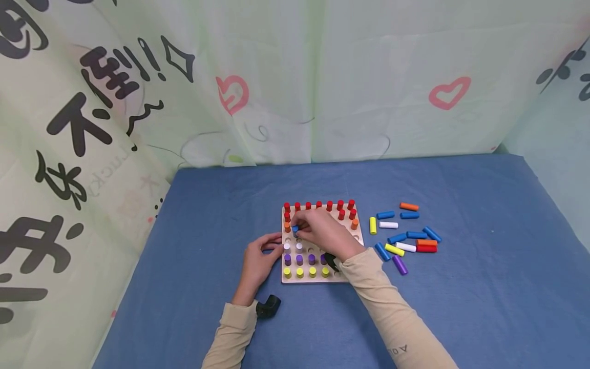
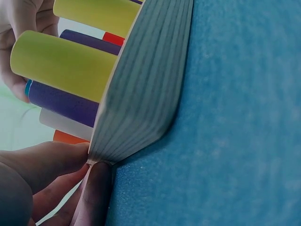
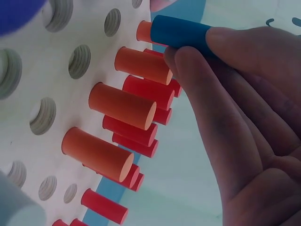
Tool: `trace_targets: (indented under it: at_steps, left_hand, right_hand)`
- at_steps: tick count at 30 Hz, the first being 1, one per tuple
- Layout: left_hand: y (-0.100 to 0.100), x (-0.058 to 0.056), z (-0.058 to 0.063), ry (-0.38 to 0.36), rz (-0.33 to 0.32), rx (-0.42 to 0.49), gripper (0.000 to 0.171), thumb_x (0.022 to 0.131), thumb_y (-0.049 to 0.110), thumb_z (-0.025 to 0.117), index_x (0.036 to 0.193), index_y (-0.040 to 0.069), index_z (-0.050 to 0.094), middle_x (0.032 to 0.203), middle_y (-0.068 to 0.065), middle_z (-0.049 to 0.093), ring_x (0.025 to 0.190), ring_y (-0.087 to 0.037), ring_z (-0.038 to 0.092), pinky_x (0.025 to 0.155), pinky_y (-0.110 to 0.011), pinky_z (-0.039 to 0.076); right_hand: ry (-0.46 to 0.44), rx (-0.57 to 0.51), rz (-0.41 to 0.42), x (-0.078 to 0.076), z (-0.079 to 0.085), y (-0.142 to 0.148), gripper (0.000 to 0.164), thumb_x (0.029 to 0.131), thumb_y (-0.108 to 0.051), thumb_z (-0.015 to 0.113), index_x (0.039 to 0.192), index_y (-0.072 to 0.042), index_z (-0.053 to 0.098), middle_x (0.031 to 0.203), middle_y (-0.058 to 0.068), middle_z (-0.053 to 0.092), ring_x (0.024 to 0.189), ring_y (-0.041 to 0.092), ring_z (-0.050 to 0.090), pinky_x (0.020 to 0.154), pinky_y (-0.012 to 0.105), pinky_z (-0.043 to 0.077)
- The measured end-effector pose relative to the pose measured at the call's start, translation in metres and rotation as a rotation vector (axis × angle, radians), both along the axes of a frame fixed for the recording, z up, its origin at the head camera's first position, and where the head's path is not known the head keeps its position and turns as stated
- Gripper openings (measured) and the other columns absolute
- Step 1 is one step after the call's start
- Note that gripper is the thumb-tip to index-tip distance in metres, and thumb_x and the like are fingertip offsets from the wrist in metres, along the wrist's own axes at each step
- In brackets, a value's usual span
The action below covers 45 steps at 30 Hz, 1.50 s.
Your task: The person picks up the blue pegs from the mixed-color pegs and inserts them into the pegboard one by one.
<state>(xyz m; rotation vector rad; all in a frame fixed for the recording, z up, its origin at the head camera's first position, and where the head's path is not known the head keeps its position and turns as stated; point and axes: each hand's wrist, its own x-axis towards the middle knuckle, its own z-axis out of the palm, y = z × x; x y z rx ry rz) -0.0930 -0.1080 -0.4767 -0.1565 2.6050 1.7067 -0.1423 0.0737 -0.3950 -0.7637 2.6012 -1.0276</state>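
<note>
A wooden pegboard (image 1: 306, 266) lies on the blue cloth, bearing rows of red, orange, white, purple and yellow pegs. Over its left part, my right hand (image 1: 322, 231) pinches a blue peg (image 3: 181, 35) between thumb and fingertips, one end towards the board. In the right wrist view the blue peg overlaps the end of a row of orange pegs (image 3: 122, 106). My left hand (image 1: 258, 261) rests against the board's left edge, thumb and fingers touching it. Close up in the left wrist view stand a yellow peg (image 2: 61, 63) and a purple peg (image 2: 63, 103).
Right of the board lie several loose pegs: blue pegs (image 1: 385, 215), an orange peg (image 1: 408, 206), white pegs (image 1: 388, 225), yellow pegs (image 1: 373, 225), a red peg (image 1: 426, 249) and a purple peg (image 1: 400, 265). A pale printed curtain (image 1: 350, 118) hangs behind the blue cloth (image 1: 207, 215).
</note>
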Motion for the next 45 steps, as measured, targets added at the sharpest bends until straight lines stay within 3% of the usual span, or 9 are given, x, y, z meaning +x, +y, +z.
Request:
trace_targets:
  at_steps: [6, 25, 45]
  left_hand:
    - [-0.001, 0.000, 0.000, 0.002, -0.002, 0.000, 0.030, 0.092, 0.013, 0.071, 0.122, 0.007, 0.070, 0.111, -0.009, 0.072, 0.094, -0.020, 0.069, 0.091, -0.043, 0.053]
    - [-0.001, 0.000, -0.001, 0.010, -0.003, -0.002, 0.031, 0.091, 0.013, 0.071, 0.121, 0.007, 0.070, 0.112, -0.009, 0.072, 0.094, -0.020, 0.069, 0.091, -0.043, 0.053]
    - [0.000, 0.001, 0.002, 0.013, 0.000, 0.009, 0.032, 0.091, 0.012, 0.071, 0.122, 0.005, 0.069, 0.111, -0.010, 0.072, 0.095, -0.022, 0.070, 0.093, -0.044, 0.053]
  right_hand:
    - [0.016, 0.010, 0.021, -0.003, -0.002, -0.004, 0.013, 0.088, 0.000, 0.072, 0.101, -0.001, 0.071, 0.095, 0.008, 0.072, 0.090, 0.018, 0.070, 0.084, 0.032, 0.057]
    - [-0.045, 0.001, 0.071, -0.006, -0.004, -0.012, 0.015, 0.088, 0.001, 0.071, 0.103, 0.001, 0.071, 0.099, 0.009, 0.072, 0.093, 0.020, 0.070, 0.086, 0.032, 0.057]
    - [0.021, 0.062, 0.128, -0.012, -0.007, -0.018, 0.010, 0.087, -0.001, 0.073, 0.097, -0.003, 0.072, 0.092, 0.007, 0.072, 0.085, 0.015, 0.068, 0.080, 0.029, 0.057]
